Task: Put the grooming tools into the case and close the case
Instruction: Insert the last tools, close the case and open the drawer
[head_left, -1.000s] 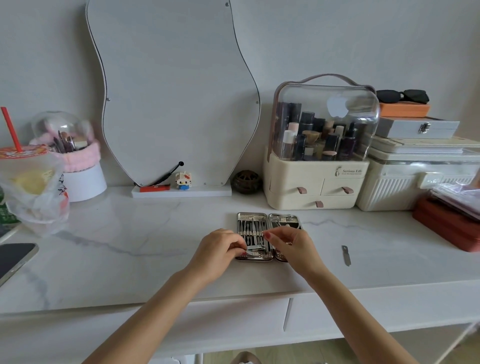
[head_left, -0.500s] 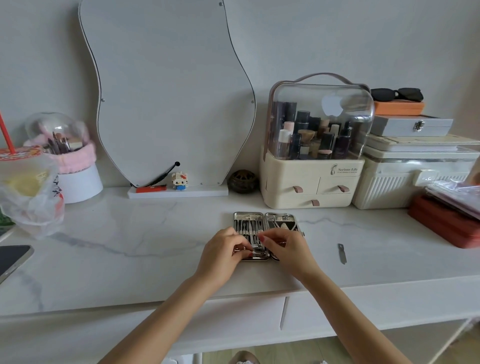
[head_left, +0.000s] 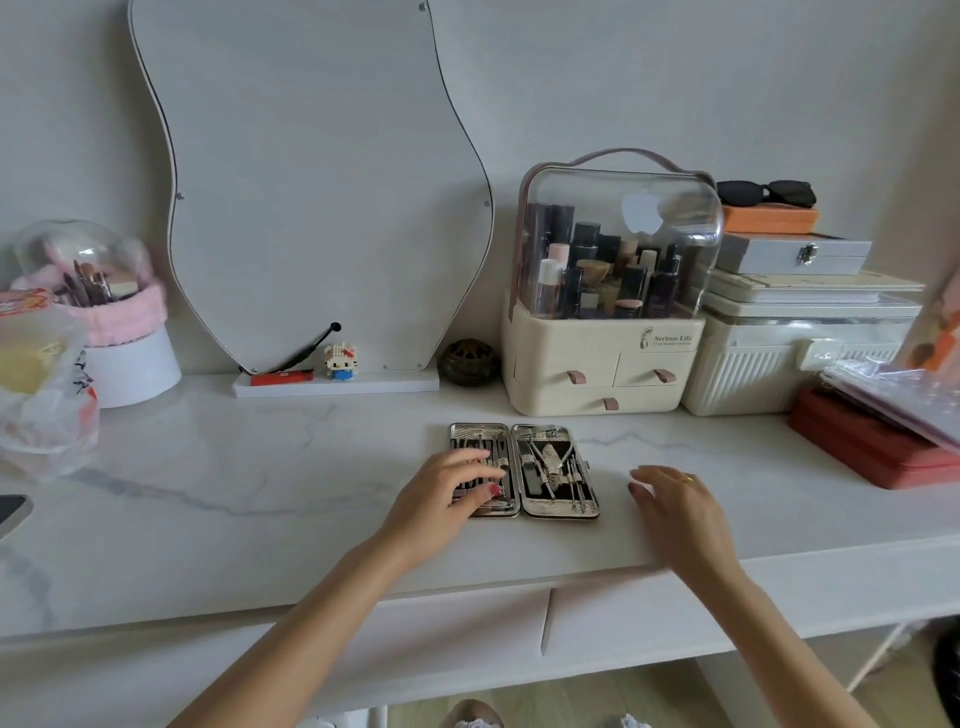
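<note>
— Two hands over a marble-look vanity top (head_left: 218, 483): where is the manicure case (head_left: 522, 470)?

— Lying open and flat near the front edge, both halves side by side, metal grooming tools (head_left: 550, 465) strapped into each. It sits in front of the cream cosmetics organizer (head_left: 605, 364).

— What is your left hand (head_left: 447, 499) doing?

— It rests on the left half of the case, fingers loosely spread and lightly bent over the tools there; whether they pinch one, you cannot tell.

— And your right hand (head_left: 675, 506)?

— It hovers just right of the case, apart from it, fingers relaxed and slightly parted, holding nothing. A ring (head_left: 687, 478) shows on one finger.

— Anything else on the top?

— A wavy-edged mirror (head_left: 311, 182) leans on the wall behind; sunglasses (head_left: 766, 192) top stacked boxes on the right.
</note>
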